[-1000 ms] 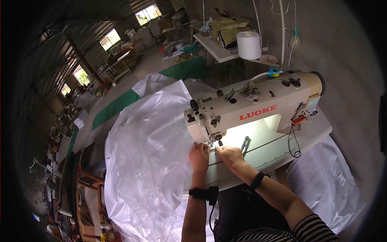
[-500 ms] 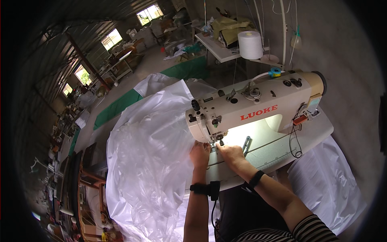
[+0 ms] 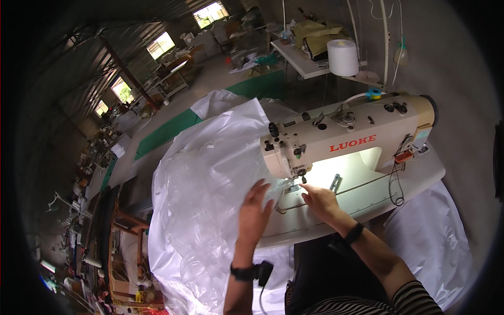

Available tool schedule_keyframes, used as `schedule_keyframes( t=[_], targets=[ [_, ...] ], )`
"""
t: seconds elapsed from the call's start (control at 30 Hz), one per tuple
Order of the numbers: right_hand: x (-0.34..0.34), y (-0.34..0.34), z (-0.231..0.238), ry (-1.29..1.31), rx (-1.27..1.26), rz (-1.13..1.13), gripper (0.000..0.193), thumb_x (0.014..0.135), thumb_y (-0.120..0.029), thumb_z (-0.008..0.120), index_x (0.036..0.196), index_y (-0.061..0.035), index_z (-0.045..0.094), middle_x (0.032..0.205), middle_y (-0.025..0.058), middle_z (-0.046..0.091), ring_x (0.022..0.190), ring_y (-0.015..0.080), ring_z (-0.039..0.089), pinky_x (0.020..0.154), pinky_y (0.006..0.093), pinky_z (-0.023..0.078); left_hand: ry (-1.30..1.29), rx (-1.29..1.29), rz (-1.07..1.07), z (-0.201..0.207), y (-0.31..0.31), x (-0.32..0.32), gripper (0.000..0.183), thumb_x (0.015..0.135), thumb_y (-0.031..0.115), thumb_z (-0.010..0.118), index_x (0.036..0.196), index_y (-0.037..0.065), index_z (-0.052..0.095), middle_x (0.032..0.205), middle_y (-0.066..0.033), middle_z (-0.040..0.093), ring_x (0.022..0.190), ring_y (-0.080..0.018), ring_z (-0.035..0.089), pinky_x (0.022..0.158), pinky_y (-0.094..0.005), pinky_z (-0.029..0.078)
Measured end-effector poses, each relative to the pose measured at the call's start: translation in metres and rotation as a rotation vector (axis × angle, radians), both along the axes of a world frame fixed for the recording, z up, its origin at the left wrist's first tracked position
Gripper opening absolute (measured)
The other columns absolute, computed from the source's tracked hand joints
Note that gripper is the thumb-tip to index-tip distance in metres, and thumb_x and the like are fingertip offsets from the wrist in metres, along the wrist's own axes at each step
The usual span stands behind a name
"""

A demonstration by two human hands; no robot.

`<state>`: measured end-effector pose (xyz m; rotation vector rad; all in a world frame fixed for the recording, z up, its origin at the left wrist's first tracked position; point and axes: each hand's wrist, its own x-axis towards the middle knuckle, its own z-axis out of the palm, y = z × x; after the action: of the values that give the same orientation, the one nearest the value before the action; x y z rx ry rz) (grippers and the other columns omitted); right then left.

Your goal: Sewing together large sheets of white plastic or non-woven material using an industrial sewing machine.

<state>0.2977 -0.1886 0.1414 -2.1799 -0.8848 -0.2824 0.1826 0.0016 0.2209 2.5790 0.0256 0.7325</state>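
A cream-coloured sewing machine (image 3: 346, 136) stands on its pale bed, its lit needle area (image 3: 300, 181) at the left end. My left hand (image 3: 255, 207) hovers over the white plastic sheeting (image 3: 202, 194), left of the presser foot. Its fingers are spread, and nothing shows in them. My right hand (image 3: 321, 202) is at the front of the needle area, index finger stretched toward the presser foot. Its fingers look apart, with nothing visible between them. Thread snips (image 3: 335, 182) lie on the bed beyond my right hand. Black bands circle both wrists.
More white sheeting (image 3: 430, 247) hangs at the right below the machine's table edge. A white thread cone (image 3: 343, 58) stands behind the machine, near a side table (image 3: 296, 59) carrying olive cloth. Green fabric (image 3: 168, 134) runs along the floor at the left.
My left hand has drawn back from the needle area, left and toward me, its fingers opening. My right hand has stayed close to the presser foot. The view has shifted, moving the scene rightward.
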Motion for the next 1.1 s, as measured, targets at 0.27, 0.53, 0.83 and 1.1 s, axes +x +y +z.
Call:
schedule_keyframes(
  t=[0.27,0.53,0.83,1.1],
  targets=[
    [-0.119,0.013,-0.016,1.150,0.204,0.690,0.032,0.104,-0.027,0.054,0.111,0.0016,0.067,0.084,0.0084,0.069,0.075,0.0157,0.068,0.071,0.0309,0.055,0.316,0.157,0.696,0.005,0.159,-0.165,0.080,0.080,0.033,0.078,0.145,0.002,0.043,0.138,-0.0271,0.053,0.128,-0.0421,0.051,0.105,-0.0433,0.044],
    [-0.163,0.062,-0.067,1.280,0.210,0.660,0.039,0.103,-0.032,0.057,0.127,-0.0021,0.059,0.112,0.0096,0.069,0.104,0.0177,0.066,0.086,0.0334,0.053,0.551,0.129,0.638,-0.039,0.156,-0.249,0.035,0.087,0.023,0.072,0.112,0.000,0.066,0.104,-0.0237,0.070,0.101,-0.0401,0.067,0.083,-0.0466,0.053],
    [-0.190,0.114,-0.055,1.618,0.397,0.649,0.048,0.097,-0.052,0.060,0.114,-0.0076,0.059,0.109,0.0074,0.068,0.099,0.0178,0.067,0.082,0.0367,0.055,-0.078,0.309,0.269,0.120,0.130,-0.135,0.046,0.081,0.003,0.069,0.126,0.008,0.062,0.133,-0.0138,0.060,0.123,-0.0366,0.056,0.103,-0.0421,0.046],
    [-0.214,0.147,-0.052,1.549,0.624,0.291,0.048,0.089,-0.045,0.073,0.113,-0.0048,0.064,0.099,0.0024,0.066,0.095,0.0132,0.062,0.078,0.0331,0.051,0.462,0.445,0.717,0.043,0.237,-0.008,0.079,0.081,0.037,0.076,0.148,0.013,0.040,0.144,-0.0140,0.051,0.133,-0.0344,0.049,0.104,-0.0529,0.045]
  ],
)
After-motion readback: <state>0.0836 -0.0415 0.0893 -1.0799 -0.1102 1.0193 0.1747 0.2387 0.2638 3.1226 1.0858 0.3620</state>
